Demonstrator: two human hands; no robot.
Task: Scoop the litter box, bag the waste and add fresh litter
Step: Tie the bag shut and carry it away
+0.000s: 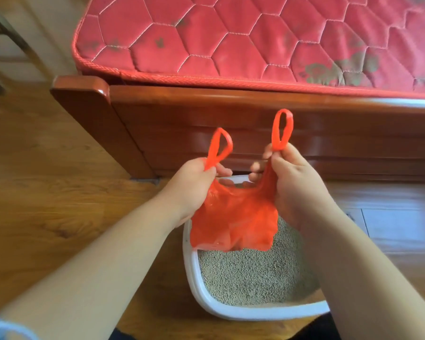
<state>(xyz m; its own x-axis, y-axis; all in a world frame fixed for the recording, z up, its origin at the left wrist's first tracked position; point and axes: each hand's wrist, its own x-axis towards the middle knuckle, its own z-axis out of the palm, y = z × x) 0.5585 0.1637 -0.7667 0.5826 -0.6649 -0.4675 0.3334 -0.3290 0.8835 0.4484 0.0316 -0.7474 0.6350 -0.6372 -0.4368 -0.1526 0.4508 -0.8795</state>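
Head view: both hands hold an orange plastic bag [233, 222] above the white litter box [194, 278], which sits on the wooden floor [59, 204] just in front of a wooden bed frame [231, 119] with a red quilted mattress [255, 40] on top. The left hand [194, 182] is clenched on the base of the left handle loop [220, 146]; the right hand [290, 177] pinches the base of the right handle loop [282, 130], and both loops stand up toward 12 o'clock. The bag's body hangs toward 6 o'clock from the hands, over the far half of the grey litter [250, 273] — whether it touches the litter I cannot tell. The loops lie side by side on a 9-to-3 line, each hand equally near its own, so what looks like the coming knot turns on crossing them across that gap. No scoop or fresh litter supply is in sight.
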